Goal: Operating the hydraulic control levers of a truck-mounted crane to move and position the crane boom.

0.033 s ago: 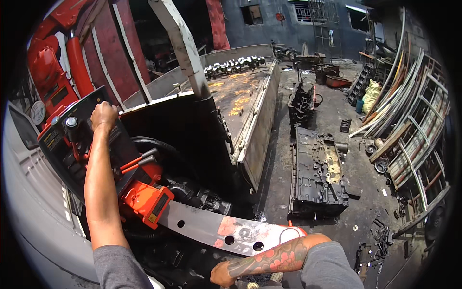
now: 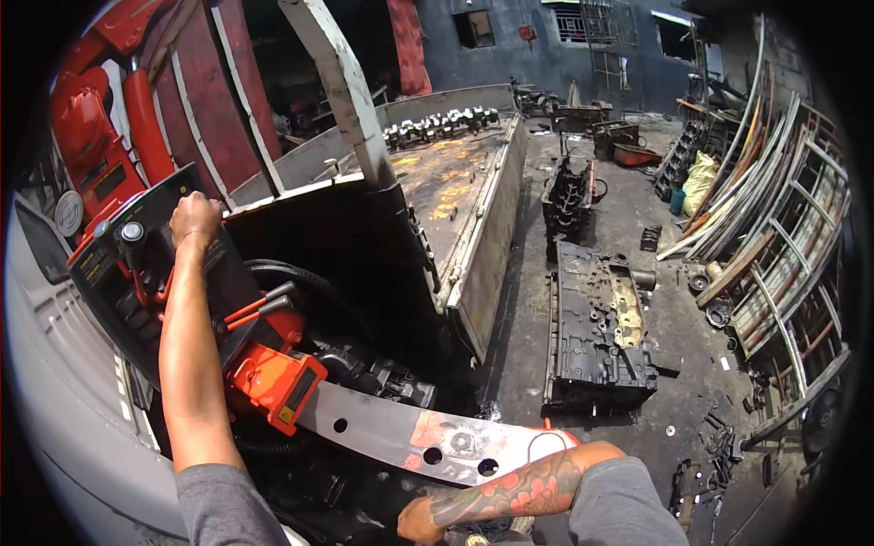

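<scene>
My left hand (image 2: pixel 196 218) is closed in a fist at the upper edge of a dark control panel (image 2: pixel 100 266); whatever it grips is hidden under the fingers. Beside it stands a lever with a round grey knob (image 2: pixel 133 233). Below, two red levers (image 2: pixel 264 305) with black grips stick out near an orange-red metal housing (image 2: pixel 264 378). My right hand (image 2: pixel 421 520), at the lower edge, is closed too, and its hold cannot be seen. The tattooed right forearm crosses in front of a curved grey metal beam (image 2: pixel 382 428) with round holes.
A truck bed (image 2: pixel 492 255) with a crankshaft-like part (image 2: pixel 442 125) lies ahead. On the floor to the right stands a large engine block (image 2: pixel 596 337), another block (image 2: pixel 569 196) behind it. Pipes (image 2: pixel 746 182) and a metal ladder-like frame (image 2: pixel 783 255) lean at the far right. A grey vehicle cab (image 2: pixel 64 355) is at left.
</scene>
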Tool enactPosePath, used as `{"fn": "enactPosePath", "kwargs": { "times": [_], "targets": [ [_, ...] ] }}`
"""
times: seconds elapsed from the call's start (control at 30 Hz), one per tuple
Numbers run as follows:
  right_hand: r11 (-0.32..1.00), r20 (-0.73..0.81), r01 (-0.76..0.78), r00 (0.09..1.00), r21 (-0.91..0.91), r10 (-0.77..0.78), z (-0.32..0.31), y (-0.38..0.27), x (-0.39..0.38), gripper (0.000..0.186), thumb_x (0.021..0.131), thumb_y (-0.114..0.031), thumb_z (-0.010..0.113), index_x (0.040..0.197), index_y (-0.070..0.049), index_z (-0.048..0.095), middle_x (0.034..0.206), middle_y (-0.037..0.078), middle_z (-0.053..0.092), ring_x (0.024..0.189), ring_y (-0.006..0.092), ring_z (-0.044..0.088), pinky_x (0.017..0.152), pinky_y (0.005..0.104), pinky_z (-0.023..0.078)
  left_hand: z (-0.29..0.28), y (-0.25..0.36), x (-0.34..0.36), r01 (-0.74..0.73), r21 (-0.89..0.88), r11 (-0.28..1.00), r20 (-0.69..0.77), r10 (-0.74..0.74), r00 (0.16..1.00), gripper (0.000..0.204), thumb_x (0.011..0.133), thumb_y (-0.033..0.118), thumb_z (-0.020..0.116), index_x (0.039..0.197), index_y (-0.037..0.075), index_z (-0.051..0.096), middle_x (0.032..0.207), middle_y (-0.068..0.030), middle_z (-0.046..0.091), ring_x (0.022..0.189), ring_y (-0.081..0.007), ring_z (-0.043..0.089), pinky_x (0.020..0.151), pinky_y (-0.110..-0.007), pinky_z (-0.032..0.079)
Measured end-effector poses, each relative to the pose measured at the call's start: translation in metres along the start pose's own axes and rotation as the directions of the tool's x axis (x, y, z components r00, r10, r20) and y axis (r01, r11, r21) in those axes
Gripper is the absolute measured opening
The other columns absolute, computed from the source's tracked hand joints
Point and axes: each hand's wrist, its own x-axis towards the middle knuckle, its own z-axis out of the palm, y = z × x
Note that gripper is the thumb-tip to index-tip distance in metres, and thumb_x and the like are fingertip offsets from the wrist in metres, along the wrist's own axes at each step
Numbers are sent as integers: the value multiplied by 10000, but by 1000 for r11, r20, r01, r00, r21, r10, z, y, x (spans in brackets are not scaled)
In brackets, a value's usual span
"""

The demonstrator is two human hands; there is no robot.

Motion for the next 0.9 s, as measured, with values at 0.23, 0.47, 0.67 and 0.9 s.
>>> {"fn": "enactPosePath", "kwargs": {
  "times": [0.23,0.47,0.67,0.9],
  "targets": [
    [998,-87,-55,995,-14,53,16,6,2,151,768,-178,676,794,-53,757,789,128,740,750,337,736,608,470,581,31,13,24,50,1,999,-75,-50,996,344,882,218,533,1047,13,755,1102,-263,708,1063,-427,686,932,-496,542],
    [996,-128,-87,988,-10,85,17,13,4,160,784,-194,670,799,-61,757,786,129,739,751,334,736,610,466,582,42,21,33,103,32,994,-53,-101,993,341,904,192,517,1082,13,746,1147,-243,704,1091,-416,680,944,-488,543],
    [994,-145,-112,984,-21,108,16,18,9,169,799,-208,665,802,-67,756,782,129,739,751,331,736,612,464,582,44,23,35,114,16,993,-49,-113,992,343,919,203,515,1090,15,745,1155,-237,704,1100,-415,677,948,-486,544],
    [991,-147,-130,981,-23,125,14,23,14,180,816,-225,659,806,-74,756,778,130,738,751,328,736,615,460,583,43,23,34,89,-4,996,-75,-89,993,335,921,213,524,1083,27,752,1142,-241,707,1091,-416,680,947,-488,544]
  ]
}}
